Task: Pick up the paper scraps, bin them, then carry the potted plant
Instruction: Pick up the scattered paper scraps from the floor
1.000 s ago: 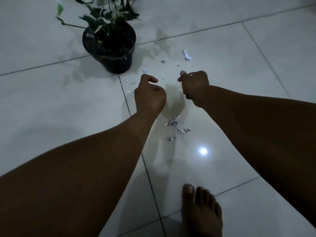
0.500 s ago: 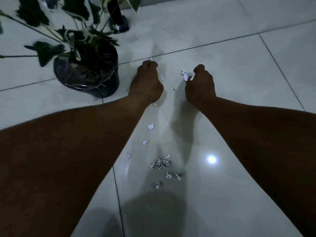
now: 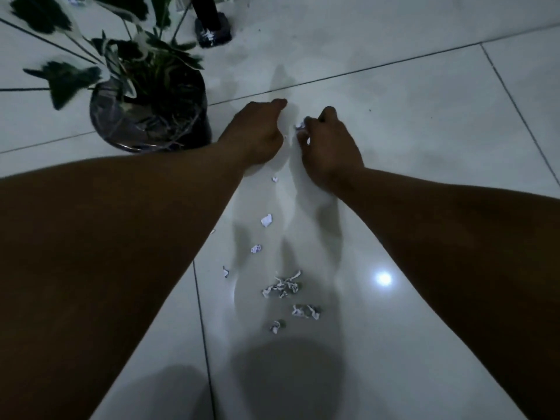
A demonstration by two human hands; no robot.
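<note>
Small white paper scraps (image 3: 281, 287) lie scattered on the white tiled floor, most of them in a loose heap between my forearms, with single bits (image 3: 266, 220) further up. My right hand (image 3: 328, 150) is low at the floor with its fingertips pinched on a white scrap (image 3: 300, 125). My left hand (image 3: 254, 131) reaches out beside it, fingers curled down on the tile; what it holds is hidden. The potted plant (image 3: 151, 116), a dark pot with green and white leaves, stands at the upper left, just left of my left hand.
A black furniture leg on a dark foot (image 3: 212, 28) stands behind the plant at the top. Grout lines cross the glossy tiles, and a bright lamp reflection (image 3: 383, 278) shows near my right forearm. Dark shadows lie at the bottom centre.
Both hands have moved forward and down to the floor past the heap of scraps. My right fingers have closed on a scrap. The view has dropped closer to the plant, and my foot has left it.
</note>
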